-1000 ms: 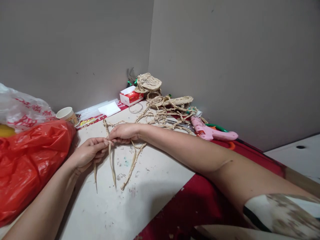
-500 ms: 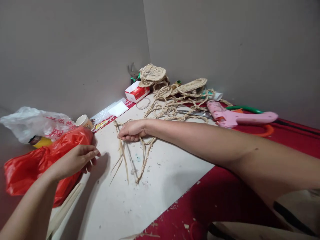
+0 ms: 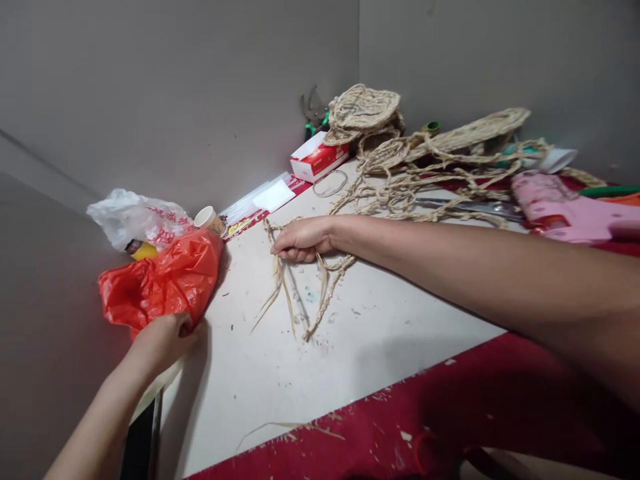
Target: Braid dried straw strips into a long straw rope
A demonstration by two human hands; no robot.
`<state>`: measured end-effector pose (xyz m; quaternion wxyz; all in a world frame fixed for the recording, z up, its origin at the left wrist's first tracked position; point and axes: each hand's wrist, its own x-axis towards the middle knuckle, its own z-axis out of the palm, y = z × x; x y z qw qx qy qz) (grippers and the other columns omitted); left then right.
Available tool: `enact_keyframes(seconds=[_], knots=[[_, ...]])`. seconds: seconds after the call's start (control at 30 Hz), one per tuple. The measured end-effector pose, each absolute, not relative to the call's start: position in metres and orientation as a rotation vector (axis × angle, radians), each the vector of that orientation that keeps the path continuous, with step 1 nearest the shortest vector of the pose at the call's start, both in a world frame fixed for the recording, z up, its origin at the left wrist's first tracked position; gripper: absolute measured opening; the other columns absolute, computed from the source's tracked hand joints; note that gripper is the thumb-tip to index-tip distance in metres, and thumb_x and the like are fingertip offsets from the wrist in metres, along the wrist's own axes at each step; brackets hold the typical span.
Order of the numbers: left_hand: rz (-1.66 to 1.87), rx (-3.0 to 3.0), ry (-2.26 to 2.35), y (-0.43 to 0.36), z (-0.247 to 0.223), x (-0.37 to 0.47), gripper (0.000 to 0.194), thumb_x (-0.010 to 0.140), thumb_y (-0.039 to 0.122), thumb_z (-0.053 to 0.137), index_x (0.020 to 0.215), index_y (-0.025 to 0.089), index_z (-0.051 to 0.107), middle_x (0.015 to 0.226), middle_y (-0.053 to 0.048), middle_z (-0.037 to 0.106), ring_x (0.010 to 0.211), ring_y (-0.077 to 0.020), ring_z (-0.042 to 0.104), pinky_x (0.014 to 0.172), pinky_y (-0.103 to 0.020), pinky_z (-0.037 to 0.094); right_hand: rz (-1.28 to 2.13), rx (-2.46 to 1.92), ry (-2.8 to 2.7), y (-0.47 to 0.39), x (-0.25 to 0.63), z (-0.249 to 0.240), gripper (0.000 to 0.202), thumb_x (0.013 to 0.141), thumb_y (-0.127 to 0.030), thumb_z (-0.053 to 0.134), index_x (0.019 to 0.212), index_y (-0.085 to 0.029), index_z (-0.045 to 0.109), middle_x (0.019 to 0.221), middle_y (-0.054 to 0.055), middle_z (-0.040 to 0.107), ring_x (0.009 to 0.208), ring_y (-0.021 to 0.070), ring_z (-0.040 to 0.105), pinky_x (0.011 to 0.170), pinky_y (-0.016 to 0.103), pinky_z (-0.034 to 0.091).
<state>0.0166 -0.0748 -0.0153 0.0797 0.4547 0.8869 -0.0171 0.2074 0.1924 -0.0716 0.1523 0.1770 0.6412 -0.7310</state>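
My right hand [image 3: 303,239] is closed around the end of a braided straw cord [image 3: 333,288] over the white board [image 3: 260,393]. Loose straw strands [image 3: 274,300] hang below its fingers. Near the board's left edge, my left hand [image 3: 167,340] is lowered beside the red plastic bag [image 3: 165,273], its fingers curled down. Pale flat straw [image 3: 160,385] shows under that hand; whether the fingers grip it is hidden.
Coiled braid [image 3: 365,110] and tangled cords lie at the back, near a red tissue box [image 3: 320,160], pliers [image 3: 314,117] and scissors [image 3: 475,207]. A pink glue gun [image 3: 565,213] is at right, a paper cup [image 3: 209,219] at left.
The view has shifted left and down. My left hand has moved down to the pale straw by the red bag, its fingers more curled. My right hand still holds the cord.
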Motion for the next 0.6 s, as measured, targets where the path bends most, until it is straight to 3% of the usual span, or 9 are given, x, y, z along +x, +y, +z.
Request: enact_keyframes(seconds=[0.1,0.2,0.27,0.37,0.47,0.6], knots=[[-0.521,1.463,2.599,-0.079,-0.024,0.02,0.024,0.077,0.039,0.049,0.065,0.021,0.06,0.058,-0.005,0.059,0.052,-0.0197,0.051,0.052,-0.028,0.027,-2.107,0.484,1.828,0.195,0.206,-0.074,0.025,0.085,-0.019,0.039,0.062,-0.018,0.029,0.047,-0.008,0.024,0.036,0.0017,0.02,0.037,0.017,0.008],[-0.553,1.513,2.545,-0.081,-0.024,0.024,0.023,0.08,0.032,0.046,0.064,0.021,0.059,0.063,-0.007,0.062,0.058,-0.0207,0.055,0.055,-0.029,0.03,-2.137,0.469,1.827,0.196,0.206,-0.075,0.023,0.084,-0.019,0.04,0.063,-0.018,0.03,0.047,-0.008,0.023,0.036,0.0018,0.019,0.036,0.017,0.009],[-0.305,1.532,2.507,-0.079,-0.019,0.028,0.023,0.08,0.034,0.05,0.063,0.02,0.057,0.063,-0.004,0.06,0.058,-0.0182,0.053,0.057,-0.028,0.033,-2.16,0.447,1.807,0.196,0.206,-0.075,0.022,0.084,-0.019,0.041,0.064,-0.018,0.03,0.047,-0.009,0.022,0.036,0.0018,0.018,0.036,0.016,0.009],[0.383,1.352,2.334,-0.063,-0.008,0.038,0.022,0.076,0.04,0.06,0.068,0.02,0.053,0.062,0.0,0.057,0.057,-0.014,0.052,0.057,-0.024,0.037,-2.162,0.427,1.779,0.197,0.205,-0.073,0.023,0.085,-0.018,0.039,0.063,-0.018,0.03,0.046,-0.009,0.021,0.035,0.0017,0.017,0.035,0.015,0.008],[0.954,1.06,2.042,-0.034,-0.001,0.053,0.025,0.067,0.033,0.072,0.081,0.021,0.055,0.066,0.003,0.058,0.059,-0.0104,0.053,0.057,-0.02,0.041,-2.175,0.409,1.775,0.198,0.205,-0.071,0.025,0.087,-0.018,0.037,0.062,-0.017,0.032,0.045,-0.009,0.02,0.035,0.0019,0.016,0.034,0.014,0.009],[1.175,0.863,1.803,0.012,-0.01,0.072,0.042,0.059,0.024,0.08,0.095,0.019,0.059,0.068,0.004,0.059,0.052,-0.0059,0.052,0.05,-0.016,0.042,-2.211,0.355,1.78,0.203,0.205,-0.07,0.023,0.089,-0.02,0.039,0.067,-0.014,0.043,0.044,-0.01,0.022,0.034,0.0022,0.016,0.031,0.012,0.012]])
